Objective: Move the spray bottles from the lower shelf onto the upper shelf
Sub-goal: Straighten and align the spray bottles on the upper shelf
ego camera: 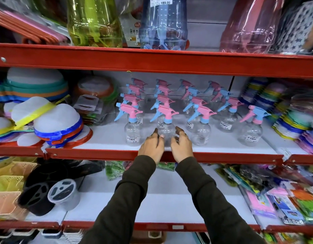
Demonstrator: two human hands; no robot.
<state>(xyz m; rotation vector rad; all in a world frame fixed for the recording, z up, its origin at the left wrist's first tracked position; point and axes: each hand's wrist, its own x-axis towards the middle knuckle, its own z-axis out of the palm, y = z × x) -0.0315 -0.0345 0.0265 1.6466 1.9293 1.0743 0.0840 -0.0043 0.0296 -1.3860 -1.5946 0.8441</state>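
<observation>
Several clear spray bottles with pink and blue trigger heads stand in rows on the white middle shelf (pixel 222 143). My left hand (pixel 152 147) and my right hand (pixel 181 146) reach over the red shelf edge on either side of one front-row spray bottle (pixel 166 131). Fingers of both hands are spread, close to or touching its round clear body; a firm grip does not show. Other front bottles stand to its left (pixel 132 131) and right (pixel 201 132), with another farther right (pixel 250 132). The shelf below (pixel 161 199) has a bare white middle.
Stacked round lidded containers (pixel 58 124) fill the left of the middle shelf, colourful stacked lids (pixel 293 120) the right. Large tinted jars (pixel 162 23) sit on the top shelf. Baskets (pixel 7 194), black holders (pixel 41 191) and packaged goods (pixel 284 199) flank the lower shelf.
</observation>
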